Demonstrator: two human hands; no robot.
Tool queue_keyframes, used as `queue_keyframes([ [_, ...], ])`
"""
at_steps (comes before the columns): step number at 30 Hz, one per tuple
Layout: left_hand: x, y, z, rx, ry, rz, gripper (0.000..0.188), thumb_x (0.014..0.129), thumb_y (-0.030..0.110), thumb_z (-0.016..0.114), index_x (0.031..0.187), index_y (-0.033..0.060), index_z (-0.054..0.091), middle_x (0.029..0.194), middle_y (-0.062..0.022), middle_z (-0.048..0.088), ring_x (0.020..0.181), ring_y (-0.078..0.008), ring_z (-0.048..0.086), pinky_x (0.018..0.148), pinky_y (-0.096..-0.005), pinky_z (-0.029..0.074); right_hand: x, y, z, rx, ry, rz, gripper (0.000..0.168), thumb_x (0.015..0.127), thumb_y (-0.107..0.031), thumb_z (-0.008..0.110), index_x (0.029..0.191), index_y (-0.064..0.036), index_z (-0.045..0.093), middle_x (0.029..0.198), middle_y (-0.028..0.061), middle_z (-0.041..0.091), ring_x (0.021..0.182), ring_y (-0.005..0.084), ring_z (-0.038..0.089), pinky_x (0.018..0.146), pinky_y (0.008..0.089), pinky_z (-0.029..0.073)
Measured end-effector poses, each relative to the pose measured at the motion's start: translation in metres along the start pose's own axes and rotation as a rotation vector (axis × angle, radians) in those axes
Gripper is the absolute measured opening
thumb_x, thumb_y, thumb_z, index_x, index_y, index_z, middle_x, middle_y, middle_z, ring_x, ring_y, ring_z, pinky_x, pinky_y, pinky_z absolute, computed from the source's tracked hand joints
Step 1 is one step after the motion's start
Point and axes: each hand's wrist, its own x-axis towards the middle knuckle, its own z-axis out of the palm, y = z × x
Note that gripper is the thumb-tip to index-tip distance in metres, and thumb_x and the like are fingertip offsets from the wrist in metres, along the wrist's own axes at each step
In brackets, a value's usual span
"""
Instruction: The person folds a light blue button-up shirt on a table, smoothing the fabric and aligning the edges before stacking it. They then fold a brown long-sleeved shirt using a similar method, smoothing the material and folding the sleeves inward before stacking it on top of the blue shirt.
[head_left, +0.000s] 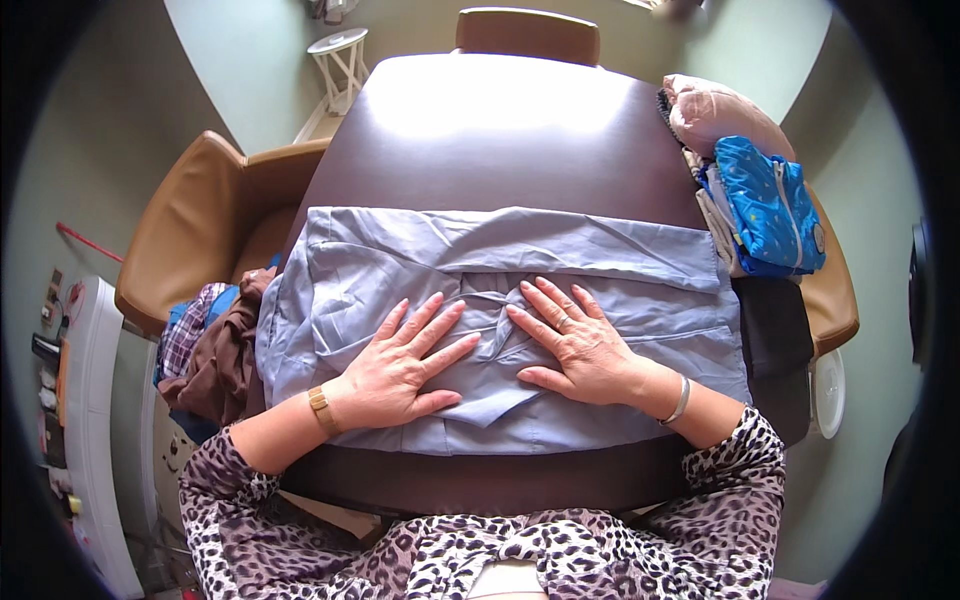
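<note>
A light blue-grey cloth garment (390, 247) lies spread across the dark table, with wrinkles and overlapping layers near its middle. My left hand (405, 360) rests palm down on its left-centre part, fingers spread, a gold-coloured watch or band at the wrist. Flat on the cloth just to the right lies my right hand (574, 345), fingers apart, with a ring on one finger and a silver bangle at the wrist. The hands do not touch. Small twisted folds of cloth show between them. What lies under the palms is hidden.
Folded clothes with a blue zipped garment (769, 210) and a pink bundle (720, 116) line the dark table's (495, 165) right edge, beside black cloth (772, 322). Brown and plaid clothes (225, 360) are heaped at left, near a tan chair (180, 232). Another chair (525, 36) stands beyond.
</note>
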Motion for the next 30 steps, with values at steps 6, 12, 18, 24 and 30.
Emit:
queue_keyframes([
  [6, 0.011, -0.003, -0.034, -0.053, -0.023, 0.010, 0.084, 0.099, 0.065, 0.058, 0.163, 0.0128, 0.039, 0.172, -0.0215, 0.026, 0.161, -0.0405, 0.015, 0.128, -0.0575, 0.016, -0.006, 0.012, -0.019, 0.020, 0.111, 0.031, 0.074, 0.104, -0.059, 0.053, 0.161, -0.013, 0.043, 0.170, 0.0187, 0.031, 0.161, 0.0329, 0.022, 0.128, 0.0561, 0.015],
  [12, 0.055, -0.051, -0.021, 0.048, 0.190, -0.172, 0.099, 0.095, 0.073, 0.057, 0.164, 0.0049, 0.033, 0.170, -0.0229, 0.027, 0.161, -0.0402, 0.015, 0.129, -0.0549, 0.014, 0.083, 0.019, -0.014, 0.010, 0.223, 0.013, 0.071, 0.107, -0.060, 0.046, 0.163, -0.016, 0.041, 0.171, 0.0173, 0.030, 0.161, 0.0336, 0.020, 0.128, 0.0556, 0.016],
  [18, 0.043, -0.079, 0.006, 0.014, 0.085, -0.543, 0.119, 0.084, 0.093, 0.046, 0.166, 0.0084, 0.031, 0.174, -0.0263, 0.014, 0.160, -0.0493, 0.005, 0.122, -0.0721, 0.001, 0.108, 0.040, 0.006, -0.006, -0.005, 0.324, 0.094, 0.096, -0.082, 0.042, 0.167, -0.022, 0.033, 0.174, 0.0226, 0.018, 0.161, 0.0495, 0.005, 0.125, 0.0693, 0.004],
  [24, 0.049, -0.070, -0.001, 0.046, 0.041, -0.663, 0.121, 0.081, 0.094, 0.051, 0.166, 0.0107, 0.031, 0.171, -0.0308, 0.017, 0.158, -0.0546, 0.007, 0.121, -0.0746, 0.007, 0.040, 0.083, -0.009, -0.061, -0.024, 0.590, 0.104, 0.092, -0.088, 0.039, 0.169, -0.018, 0.027, 0.174, 0.0261, 0.011, 0.161, 0.0477, 0.000, 0.125, 0.0681, 0.002],
  [30, 0.045, -0.077, 0.004, 0.043, 0.048, -0.689, 0.119, 0.083, 0.092, 0.051, 0.167, 0.0104, 0.029, 0.172, -0.0302, 0.013, 0.158, -0.0553, 0.007, 0.122, -0.0727, 0.007, -0.032, 0.130, -0.023, -0.102, 0.029, 0.831, 0.107, 0.092, -0.089, 0.037, 0.169, -0.017, 0.024, 0.175, 0.0263, 0.008, 0.162, 0.0457, 0.001, 0.126, 0.0665, 0.003],
])
